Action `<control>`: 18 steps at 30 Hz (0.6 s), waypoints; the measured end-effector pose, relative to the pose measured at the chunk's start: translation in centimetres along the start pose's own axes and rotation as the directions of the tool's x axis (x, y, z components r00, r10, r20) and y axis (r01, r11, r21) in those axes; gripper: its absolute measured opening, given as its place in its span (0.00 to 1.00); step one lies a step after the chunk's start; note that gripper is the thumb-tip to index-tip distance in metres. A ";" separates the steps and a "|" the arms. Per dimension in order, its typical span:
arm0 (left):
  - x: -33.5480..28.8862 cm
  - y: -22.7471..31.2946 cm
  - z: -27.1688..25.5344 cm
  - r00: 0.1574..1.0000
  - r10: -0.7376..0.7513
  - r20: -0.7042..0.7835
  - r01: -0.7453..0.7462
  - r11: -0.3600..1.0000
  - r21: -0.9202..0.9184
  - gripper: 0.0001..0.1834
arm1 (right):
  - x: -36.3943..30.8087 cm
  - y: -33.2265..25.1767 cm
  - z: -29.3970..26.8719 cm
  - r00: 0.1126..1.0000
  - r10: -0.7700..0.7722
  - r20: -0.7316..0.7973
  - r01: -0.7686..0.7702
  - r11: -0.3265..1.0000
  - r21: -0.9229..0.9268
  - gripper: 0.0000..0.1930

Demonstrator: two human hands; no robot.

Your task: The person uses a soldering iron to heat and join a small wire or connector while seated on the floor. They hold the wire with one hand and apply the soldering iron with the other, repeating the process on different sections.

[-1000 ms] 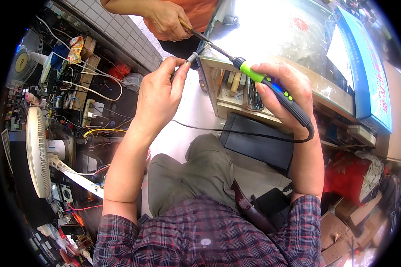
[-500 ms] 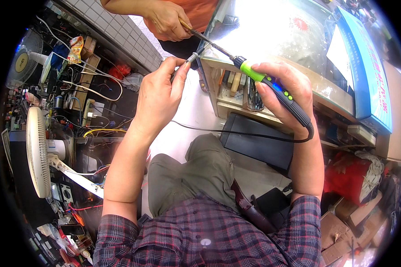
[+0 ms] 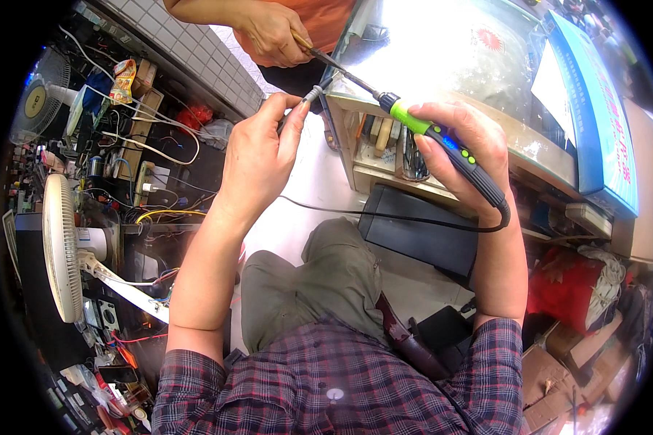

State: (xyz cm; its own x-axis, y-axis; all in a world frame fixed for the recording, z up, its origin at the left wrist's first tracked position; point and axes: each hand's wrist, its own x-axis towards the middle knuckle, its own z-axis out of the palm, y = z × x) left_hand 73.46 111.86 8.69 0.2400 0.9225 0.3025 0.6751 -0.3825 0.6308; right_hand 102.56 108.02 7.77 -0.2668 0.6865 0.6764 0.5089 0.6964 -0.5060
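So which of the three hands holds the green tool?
The wearer's right hand grips the green-black tool; the left hand pinches a grey piece, the co-worker's hand a brown-handled tool.

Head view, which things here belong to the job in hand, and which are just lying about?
In hand:
- green-and-black pen-shaped tool, in the right grip
- its black cord
- grey ribbed piece, in the left grip
- brown-handled tool, in another person's grip

Just standing or lying about:
- large white fan
- blue box
- red bundle
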 end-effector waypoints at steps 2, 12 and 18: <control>0.0 0.0 0.0 1.000 0.001 -0.002 -0.001 1.000 0.000 0.14 | 0.0 0.0 -0.1 1.000 -0.003 0.002 0.003 1.000 0.002 0.16; 0.1 0.6 0.0 1.000 -0.020 0.004 0.020 1.000 -0.001 0.14 | -0.1 0.2 -0.5 1.000 -0.017 -0.021 0.018 0.999 0.045 0.15; 0.2 0.1 0.3 1.000 0.000 -0.007 0.000 1.000 0.000 0.13 | -0.2 0.7 -0.2 0.999 -0.040 -0.022 0.041 0.999 0.033 0.15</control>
State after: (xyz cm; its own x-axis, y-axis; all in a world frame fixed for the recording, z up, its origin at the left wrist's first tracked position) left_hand 73.74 111.99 8.62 0.2354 0.9219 0.3078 0.6749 -0.3829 0.6307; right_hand 103.15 108.29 7.38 -0.2686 0.6531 0.7081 0.4699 0.7305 -0.4955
